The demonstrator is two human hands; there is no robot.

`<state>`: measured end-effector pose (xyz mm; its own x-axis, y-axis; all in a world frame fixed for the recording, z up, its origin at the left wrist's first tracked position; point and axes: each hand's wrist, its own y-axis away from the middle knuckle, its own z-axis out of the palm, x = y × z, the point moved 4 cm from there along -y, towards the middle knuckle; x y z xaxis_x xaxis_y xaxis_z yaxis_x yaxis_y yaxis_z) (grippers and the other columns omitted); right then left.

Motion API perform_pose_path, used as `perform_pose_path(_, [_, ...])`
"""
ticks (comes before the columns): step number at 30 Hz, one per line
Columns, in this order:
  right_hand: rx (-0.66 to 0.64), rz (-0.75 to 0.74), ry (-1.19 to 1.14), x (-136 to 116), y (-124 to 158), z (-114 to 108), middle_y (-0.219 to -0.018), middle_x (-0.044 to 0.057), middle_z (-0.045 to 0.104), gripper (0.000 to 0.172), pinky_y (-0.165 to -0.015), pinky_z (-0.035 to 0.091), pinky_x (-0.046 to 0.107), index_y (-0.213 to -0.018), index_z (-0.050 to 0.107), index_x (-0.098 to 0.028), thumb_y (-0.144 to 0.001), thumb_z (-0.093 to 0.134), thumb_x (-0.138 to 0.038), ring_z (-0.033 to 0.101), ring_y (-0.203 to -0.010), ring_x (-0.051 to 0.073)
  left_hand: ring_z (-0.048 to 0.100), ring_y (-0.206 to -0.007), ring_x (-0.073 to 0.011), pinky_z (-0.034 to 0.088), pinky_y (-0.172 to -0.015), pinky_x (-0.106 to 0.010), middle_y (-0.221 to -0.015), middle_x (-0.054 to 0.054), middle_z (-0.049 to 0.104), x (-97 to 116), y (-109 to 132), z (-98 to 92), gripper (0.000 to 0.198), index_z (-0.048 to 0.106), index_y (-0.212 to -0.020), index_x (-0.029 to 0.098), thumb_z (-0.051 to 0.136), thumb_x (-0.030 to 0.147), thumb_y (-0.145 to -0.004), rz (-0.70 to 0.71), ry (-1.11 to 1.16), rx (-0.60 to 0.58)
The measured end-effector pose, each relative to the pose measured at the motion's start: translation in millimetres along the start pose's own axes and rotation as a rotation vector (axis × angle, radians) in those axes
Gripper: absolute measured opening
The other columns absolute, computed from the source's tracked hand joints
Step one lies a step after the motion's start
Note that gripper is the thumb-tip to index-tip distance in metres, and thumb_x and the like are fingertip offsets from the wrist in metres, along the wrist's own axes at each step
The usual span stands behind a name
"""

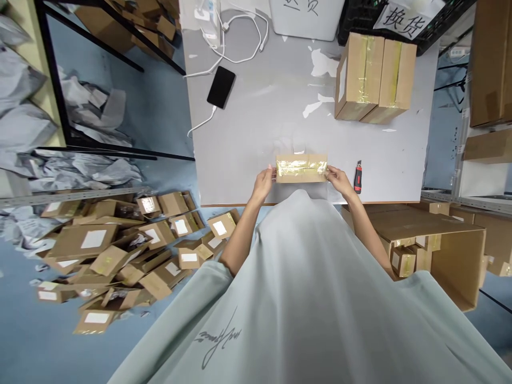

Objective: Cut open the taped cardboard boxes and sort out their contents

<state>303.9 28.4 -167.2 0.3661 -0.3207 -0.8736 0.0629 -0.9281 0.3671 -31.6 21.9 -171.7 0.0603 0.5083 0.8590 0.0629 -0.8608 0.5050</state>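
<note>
Close to the front edge of the grey table, a small cardboard box (pixel 302 168) sits between my hands, its upper face covered with shiny yellowish tape. My left hand (pixel 263 182) grips the box's left end, and my right hand (pixel 339 179) grips its right end, with fingers closed against the cardboard. A red and black utility knife (pixel 358 177) lies on the table just right of my right hand. The far side of the box is hidden from this angle.
Two taped cardboard boxes (pixel 375 78) stand at the back right, beside a black crate (pixel 400 21). A black phone (pixel 221 87) with a white cable lies back left, near a power strip (pixel 208 20). Opened boxes (pixel 132 240) heap on the floor left; a large carton (pixel 456 256) stands right.
</note>
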Motion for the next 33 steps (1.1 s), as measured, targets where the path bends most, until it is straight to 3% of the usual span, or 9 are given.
perform_pose_path(4, [0.093, 0.072, 0.043, 2, 14, 6, -0.146, 0.017, 0.077, 0.063, -0.122, 0.057, 0.058, -0.145, 0.079, -0.022, -0.097, 0.070, -0.062, 0.074, -0.130, 0.035, 0.079, -0.128, -0.0346, 0.061, -0.115, -0.050, -0.137, -0.022, 0.082, -15, 3, -0.3, 0.067, 0.079, -0.124, 0.014, 0.050, 0.074, -0.111, -0.013, 0.032, 0.016])
perform_pose_path(9, [0.243, -0.040, 0.125, -20, 33, 12, -0.157, 0.022, 0.067, 0.062, -0.120, 0.062, 0.056, -0.151, 0.074, -0.020, -0.105, 0.060, -0.058, 0.066, -0.145, 0.037, 0.080, -0.126, -0.0331, 0.062, -0.114, -0.050, -0.141, -0.022, 0.080, -24, 0, -0.4, 0.063, 0.075, -0.125, 0.016, 0.053, 0.073, -0.109, -0.030, 0.031, 0.046])
perform_pose_path(14, [0.153, -0.145, 0.244, -38, 43, 28, -0.161, 0.014, 0.068, 0.054, -0.129, 0.057, 0.053, -0.157, 0.070, -0.027, -0.111, 0.051, -0.050, 0.063, -0.152, 0.032, 0.079, -0.125, -0.0315, 0.062, -0.112, -0.048, -0.132, -0.018, 0.083, -34, -8, 1.4, 0.059, 0.074, -0.119, 0.019, 0.053, 0.073, -0.109, -0.052, 0.019, 0.009])
perform_pose_path(17, [0.066, -0.099, 0.382, -31, 44, 39, -0.173, 0.014, 0.061, 0.061, -0.134, 0.050, 0.059, -0.166, 0.063, -0.023, -0.111, 0.052, -0.046, 0.057, -0.161, 0.037, 0.079, -0.121, -0.0296, 0.061, -0.112, -0.047, -0.136, -0.019, 0.081, -45, -16, -0.1, 0.055, 0.073, -0.118, 0.018, 0.051, 0.069, -0.110, -0.108, 0.008, 0.022])
perform_pose_path(21, [0.042, -0.055, 0.472, -21, 45, 44, -0.181, 0.013, 0.052, 0.063, -0.133, 0.052, 0.060, -0.170, 0.060, -0.021, -0.114, 0.047, -0.046, 0.053, -0.165, 0.038, 0.078, -0.120, -0.0264, 0.062, -0.106, -0.042, -0.140, -0.019, 0.079, -60, -31, 0.3, 0.050, 0.071, -0.117, 0.020, 0.050, 0.064, -0.109, -0.185, -0.010, 0.048])
perform_pose_path(25, [0.137, -0.045, 0.458, -15, 44, 33, -0.178, 0.013, 0.056, 0.065, -0.132, 0.052, 0.059, -0.167, 0.063, -0.024, -0.117, 0.040, -0.059, 0.056, -0.163, 0.037, 0.077, -0.120, -0.0280, 0.061, -0.103, -0.042, -0.131, -0.018, 0.081, -67, -43, 10.2, 0.044, 0.070, -0.110, 0.022, 0.055, 0.063, -0.106, -0.205, -0.028, 0.049])
perform_pose_path(28, [0.199, 0.010, 0.464, -8, 42, 14, -0.177, 0.020, 0.056, 0.076, -0.135, 0.046, 0.064, -0.164, 0.064, -0.018, -0.116, 0.036, -0.069, 0.054, -0.164, 0.041, 0.078, -0.117, -0.0284, 0.061, -0.106, -0.043, -0.122, -0.016, 0.083, -62, -44, 24.6, 0.038, 0.072, -0.103, 0.022, 0.056, 0.056, -0.106, -0.194, -0.011, 0.016])
perform_pose_path(33, [0.248, 0.045, 0.392, -14, 42, -15, -0.175, 0.028, 0.055, 0.093, -0.141, 0.033, 0.068, -0.163, 0.062, -0.008, -0.111, 0.038, -0.081, 0.046, -0.169, 0.045, 0.079, -0.113, -0.0299, 0.062, -0.105, -0.044, -0.112, -0.015, 0.085, -42, -32, 52.4, 0.042, 0.075, -0.103, 0.020, 0.060, 0.059, -0.105, -0.152, 0.048, -0.141])
